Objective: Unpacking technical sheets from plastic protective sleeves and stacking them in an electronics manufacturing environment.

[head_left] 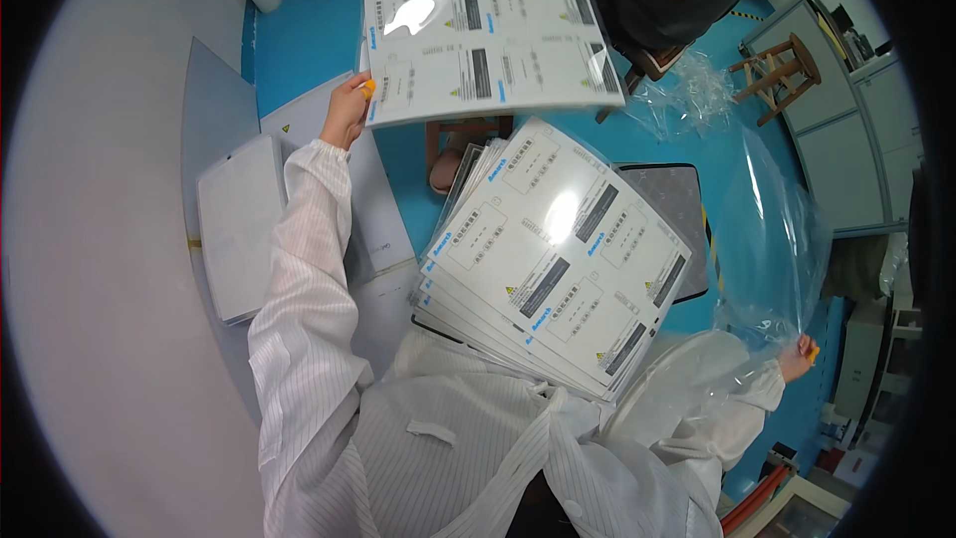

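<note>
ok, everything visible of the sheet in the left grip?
The sheet is thin, rectangular, white, glossy, plastic-looking, with four printed panels bearing dark blocks, blue lettering and yellow triangles. Glare whitens its upper left. It is raised, printed face showing, beyond the stack of similar sheets. The left grip pinches its left edge near the bottom corner.

Downward fisheye view from head height

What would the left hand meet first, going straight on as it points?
Past the printed sheet it holds, the left hand seems to have a free way above the blue floor, though depth is unclear.
</note>
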Tool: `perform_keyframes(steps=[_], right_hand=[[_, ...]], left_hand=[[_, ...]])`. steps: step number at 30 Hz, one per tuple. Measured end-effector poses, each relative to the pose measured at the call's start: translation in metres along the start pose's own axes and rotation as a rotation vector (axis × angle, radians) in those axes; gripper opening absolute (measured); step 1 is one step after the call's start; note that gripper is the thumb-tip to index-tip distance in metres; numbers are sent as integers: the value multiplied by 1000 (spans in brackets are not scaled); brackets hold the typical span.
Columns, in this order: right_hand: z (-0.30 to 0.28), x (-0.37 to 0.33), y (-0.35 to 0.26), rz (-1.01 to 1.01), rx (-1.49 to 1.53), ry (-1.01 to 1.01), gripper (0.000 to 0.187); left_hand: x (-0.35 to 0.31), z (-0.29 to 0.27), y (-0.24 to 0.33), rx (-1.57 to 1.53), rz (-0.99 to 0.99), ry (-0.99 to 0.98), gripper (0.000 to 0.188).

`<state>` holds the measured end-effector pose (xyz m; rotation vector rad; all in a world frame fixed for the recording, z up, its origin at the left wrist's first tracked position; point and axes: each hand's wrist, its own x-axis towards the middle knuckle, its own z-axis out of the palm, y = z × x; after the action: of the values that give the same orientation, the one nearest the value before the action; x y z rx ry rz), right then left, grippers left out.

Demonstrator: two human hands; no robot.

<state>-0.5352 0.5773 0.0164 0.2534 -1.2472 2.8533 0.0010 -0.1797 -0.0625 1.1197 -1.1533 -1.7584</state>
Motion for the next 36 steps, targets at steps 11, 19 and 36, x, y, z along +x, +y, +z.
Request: perform_keyframes(steps=[11,19,36], right_hand=[[199,-116,-22,-31,-279,-524,26],[310,-237,111,342,-774,-1045,50],[353,-417,298,45,-1144,-1463,37]], left_hand=[[37,2,-13,189,134,280,27],[-81,9,-6,712,168,-363,21],[-205,28,-5,538,-237,-489,15]])
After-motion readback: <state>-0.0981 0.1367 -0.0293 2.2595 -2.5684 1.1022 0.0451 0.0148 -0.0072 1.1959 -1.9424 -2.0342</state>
